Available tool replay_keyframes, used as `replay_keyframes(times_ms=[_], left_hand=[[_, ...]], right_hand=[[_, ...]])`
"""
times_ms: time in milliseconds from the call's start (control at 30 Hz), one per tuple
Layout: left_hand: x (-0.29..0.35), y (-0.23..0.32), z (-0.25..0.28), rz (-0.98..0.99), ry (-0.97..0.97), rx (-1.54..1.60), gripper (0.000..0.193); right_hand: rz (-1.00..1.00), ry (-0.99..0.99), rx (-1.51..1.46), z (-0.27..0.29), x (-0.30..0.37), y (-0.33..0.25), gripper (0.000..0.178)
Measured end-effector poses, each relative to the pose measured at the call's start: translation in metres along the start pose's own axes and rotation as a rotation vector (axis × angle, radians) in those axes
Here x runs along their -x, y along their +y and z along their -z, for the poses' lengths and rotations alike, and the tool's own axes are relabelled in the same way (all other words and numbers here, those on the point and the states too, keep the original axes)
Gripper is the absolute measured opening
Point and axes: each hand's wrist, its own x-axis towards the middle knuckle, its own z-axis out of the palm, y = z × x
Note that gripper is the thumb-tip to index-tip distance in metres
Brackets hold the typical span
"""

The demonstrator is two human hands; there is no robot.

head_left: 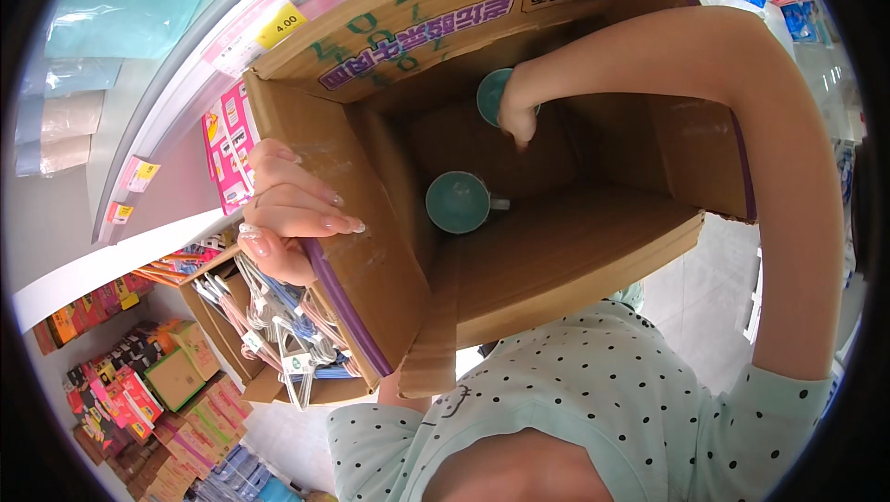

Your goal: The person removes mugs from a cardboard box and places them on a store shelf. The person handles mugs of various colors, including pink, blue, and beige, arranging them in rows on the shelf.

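Note:
A deep brown cardboard box [547, 261] with its flaps folded out stands before me. My left hand [289, 210] is closed over the box's left flap, with the fingertips on the flap's inner side. Down inside the box, my right hand [519, 111] is closed at the right side of a teal mug [493, 94] near the far wall. That hand hides the mug's right side, and its fingers show only in part. Another teal mug [458, 203] sits in the box nearer to me and to the left, its handle pointing right.
Beyond the box runs a shelf edge [139, 122] with price tags. Below the left flap, an open carton [218, 326] holds bundled hangers [292, 340]. Shelves of colourful packages [130, 391] stand at lower left. Plastic-wrapped goods [788, 1] lie at upper right.

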Motion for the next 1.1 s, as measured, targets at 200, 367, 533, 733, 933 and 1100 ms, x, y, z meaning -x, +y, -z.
replay_keyframes(times_ms=[200, 367, 533, 733, 933, 1100], left_hand=[[-0.001, 0.007, -0.009, -0.007, 0.076, -0.029, 0.052], [-0.001, 0.004, -0.005, 0.002, 0.047, 0.004, 0.052], [0.000, 0.004, 0.002, 0.000, -0.006, 0.007, 0.051], [-0.016, 0.021, 0.005, 0.057, -0.059, -0.018, 0.047], [-0.034, 0.052, -0.023, 0.552, 0.018, -0.192, 0.029], [-0.037, 0.061, -0.024, 0.649, 0.096, -0.245, 0.027]], right_hand=[[0.051, 0.023, 0.000, 0.014, -0.011, -0.009, 0.027], [0.114, 0.052, -0.005, 0.037, -0.008, -0.019, 0.026], [0.145, 0.048, 0.014, 0.070, 0.018, -0.042, 0.021], [0.318, -0.006, 0.122, 0.118, 0.073, -0.094, 0.021], [0.414, 0.266, -0.066, 0.124, 0.124, -0.095, 0.010], [0.554, 0.445, -0.130, 0.127, 0.164, -0.098, 0.014]])
